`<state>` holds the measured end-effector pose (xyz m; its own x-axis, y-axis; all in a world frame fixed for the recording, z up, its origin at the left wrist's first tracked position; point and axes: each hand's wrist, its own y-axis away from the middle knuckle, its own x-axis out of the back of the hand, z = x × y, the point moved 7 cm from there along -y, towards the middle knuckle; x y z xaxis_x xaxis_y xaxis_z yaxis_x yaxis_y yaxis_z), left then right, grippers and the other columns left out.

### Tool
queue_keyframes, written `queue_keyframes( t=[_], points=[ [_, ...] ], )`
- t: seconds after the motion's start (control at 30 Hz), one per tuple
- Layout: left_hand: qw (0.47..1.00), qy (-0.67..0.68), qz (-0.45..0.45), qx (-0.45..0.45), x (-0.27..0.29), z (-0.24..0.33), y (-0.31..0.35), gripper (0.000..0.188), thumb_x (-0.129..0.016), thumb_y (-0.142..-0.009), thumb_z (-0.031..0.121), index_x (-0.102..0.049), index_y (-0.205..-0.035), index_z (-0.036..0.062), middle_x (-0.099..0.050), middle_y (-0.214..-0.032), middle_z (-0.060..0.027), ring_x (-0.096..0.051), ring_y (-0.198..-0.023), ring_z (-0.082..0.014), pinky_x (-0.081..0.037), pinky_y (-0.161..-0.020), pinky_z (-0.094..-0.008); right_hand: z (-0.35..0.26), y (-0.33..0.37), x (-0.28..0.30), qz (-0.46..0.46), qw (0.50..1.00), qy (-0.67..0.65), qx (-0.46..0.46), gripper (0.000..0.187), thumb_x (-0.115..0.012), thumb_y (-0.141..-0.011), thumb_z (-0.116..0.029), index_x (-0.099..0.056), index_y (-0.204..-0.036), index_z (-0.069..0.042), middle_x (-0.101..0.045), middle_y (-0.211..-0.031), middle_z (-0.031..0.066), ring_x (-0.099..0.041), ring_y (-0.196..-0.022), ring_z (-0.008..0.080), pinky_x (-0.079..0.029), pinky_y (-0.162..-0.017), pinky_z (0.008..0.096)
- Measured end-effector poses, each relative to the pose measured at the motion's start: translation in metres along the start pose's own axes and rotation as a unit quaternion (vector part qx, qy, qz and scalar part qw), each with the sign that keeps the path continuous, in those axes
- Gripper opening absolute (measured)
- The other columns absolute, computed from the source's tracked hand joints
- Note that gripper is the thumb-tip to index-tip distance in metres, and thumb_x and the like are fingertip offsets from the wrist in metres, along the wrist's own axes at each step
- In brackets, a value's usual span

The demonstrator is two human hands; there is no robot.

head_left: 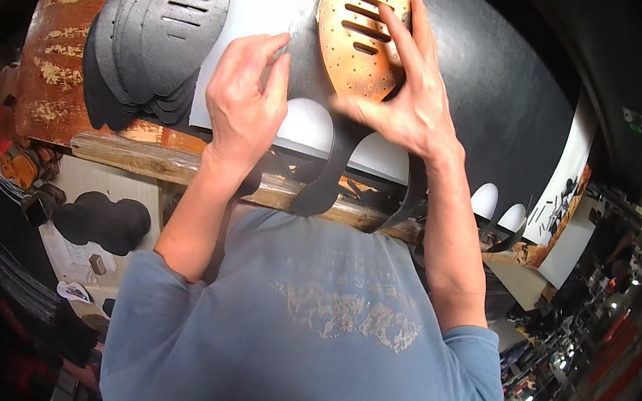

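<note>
A copper-coloured, sole-shaped template (347,51) with slots and small holes lies on a black sheet (495,86). Over its right side my right hand (414,92) is spread, fingers stretched along and across that edge, thumb by the lower tip. My left hand (245,99) hovers left of the template, fingers bent, with a gap between thumb and index finger and nothing visible in it. Rounded gaps along the sheet's near edge show a white board (306,126) beneath. Strips of the black sheet hang between the gaps over the table edge.
Black slotted sole-shaped pieces (173,30) lie stacked at the left on a worn reddish-brown tabletop (61,32). A taped wooden rail (134,157) runs along the near edge. Below left, a black cut piece (106,222) rests on a pale surface. Small black scraps (552,213) lie far right.
</note>
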<state>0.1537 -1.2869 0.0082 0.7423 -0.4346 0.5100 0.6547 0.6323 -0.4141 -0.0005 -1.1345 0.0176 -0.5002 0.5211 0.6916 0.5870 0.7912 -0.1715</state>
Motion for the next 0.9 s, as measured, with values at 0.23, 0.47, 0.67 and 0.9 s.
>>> queue_keyframes(
  t=[0.23, 0.47, 0.67, 0.9],
  points=[
    [0.998, 0.038, -0.009, 0.039, 0.004, -0.001, 0.008, 0.026, -0.072, -0.091, -0.008, -0.076, -0.113, 0.0036, -0.075, -0.105, -0.0137, -0.073, -0.09, -0.0289, -0.058, -0.073, -0.0359, 0.01, 0.027, 0.001, 0.053, 0.995, 0.034, 0.075, 0.116, -0.1, -0.061, -0.054, -0.052, -0.158, -0.012, -0.034, -0.17, 0.0274, -0.041, -0.154, 0.0438, -0.042, -0.123, 0.0515],
    [1.0, 0.013, -0.004, 0.01, 0.005, -0.003, 0.009, 0.022, -0.07, -0.093, -0.005, -0.077, -0.113, 0.0028, -0.076, -0.106, -0.0134, -0.075, -0.093, -0.0265, -0.06, -0.081, -0.035, 0.005, 0.029, -0.003, 0.102, 0.986, 0.077, 0.102, 0.109, -0.099, -0.059, -0.055, -0.06, -0.149, -0.008, -0.045, -0.161, 0.03, -0.052, -0.142, 0.0469, -0.048, -0.116, 0.0522],
    [0.999, 0.03, -0.008, 0.008, 0.009, -0.001, 0.01, 0.022, -0.071, -0.094, -0.004, -0.076, -0.115, 0.0014, -0.075, -0.11, -0.0149, -0.075, -0.095, -0.0272, -0.06, -0.082, -0.0354, 0.003, 0.031, -0.001, 0.093, 0.988, 0.065, 0.108, 0.1, -0.099, -0.066, -0.048, -0.06, -0.148, -0.007, -0.048, -0.157, 0.0323, -0.051, -0.142, 0.0482, -0.045, -0.118, 0.0538],
    [0.998, -0.02, -0.012, -0.057, 0.038, 0.03, 0.08, 0.029, -0.077, -0.091, -0.003, -0.073, -0.12, -0.0006, -0.072, -0.116, -0.0151, -0.07, -0.106, -0.0304, -0.056, -0.095, -0.0382, -0.002, 0.089, 0.019, 0.107, 0.982, 0.137, 0.075, 0.079, -0.092, -0.08, -0.032, -0.061, -0.142, 0.005, -0.054, -0.152, 0.0295, -0.049, -0.143, 0.0483, -0.04, -0.121, 0.0561]
  ],
)
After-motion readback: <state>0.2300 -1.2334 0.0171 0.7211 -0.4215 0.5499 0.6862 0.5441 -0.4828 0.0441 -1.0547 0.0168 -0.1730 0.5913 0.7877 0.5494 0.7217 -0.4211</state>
